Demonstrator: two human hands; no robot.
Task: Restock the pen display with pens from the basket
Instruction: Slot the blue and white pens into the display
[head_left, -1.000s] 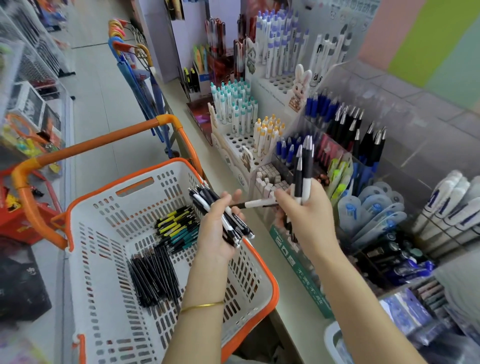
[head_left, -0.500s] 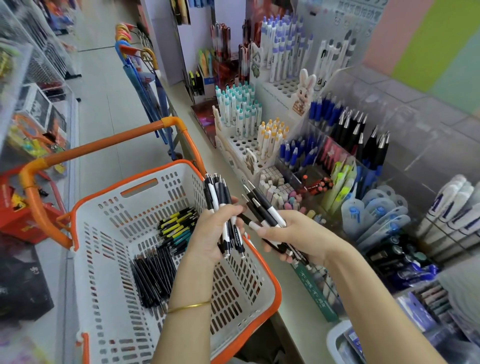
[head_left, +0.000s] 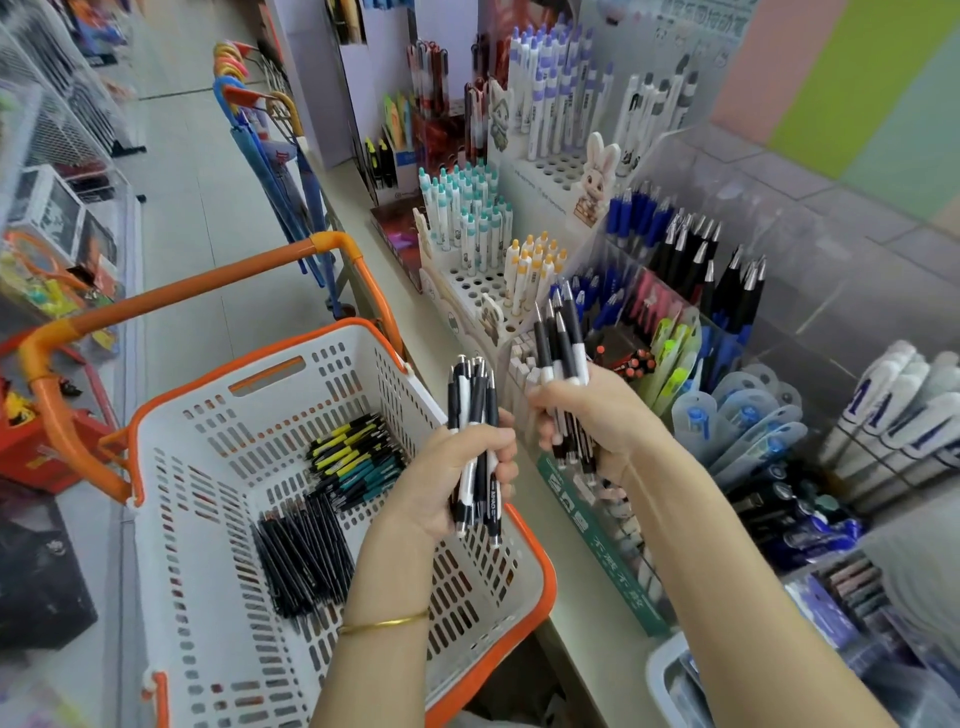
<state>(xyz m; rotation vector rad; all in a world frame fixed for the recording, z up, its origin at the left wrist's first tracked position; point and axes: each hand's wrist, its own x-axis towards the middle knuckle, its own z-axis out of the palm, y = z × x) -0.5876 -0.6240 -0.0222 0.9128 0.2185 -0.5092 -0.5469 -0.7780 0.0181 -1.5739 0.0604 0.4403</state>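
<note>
My left hand (head_left: 457, 480) grips an upright bundle of black-and-white pens (head_left: 475, 415) over the right rim of the white and orange basket (head_left: 171, 519). My right hand (head_left: 592, 421) grips a second bunch of black-and-white pens (head_left: 561, 343), tips up, in front of the clear pen display (head_left: 691, 322). In the basket lie a pile of black pens (head_left: 301, 556) and a pile of yellow and teal pens (head_left: 358, 457). Black and blue pens stand in the display's compartments.
White tiered pen stands (head_left: 467, 291) with teal, yellow and purple pens stand on the counter behind the display. Flat packs and white markers (head_left: 898, 410) fill racks at the right. Umbrellas (head_left: 275, 171) hang left of the counter. An aisle floor runs left of the basket.
My right hand has lifted its pens from a low slant beside my left hand to upright in front of the display. My left hand's bundle has turned more vertical.
</note>
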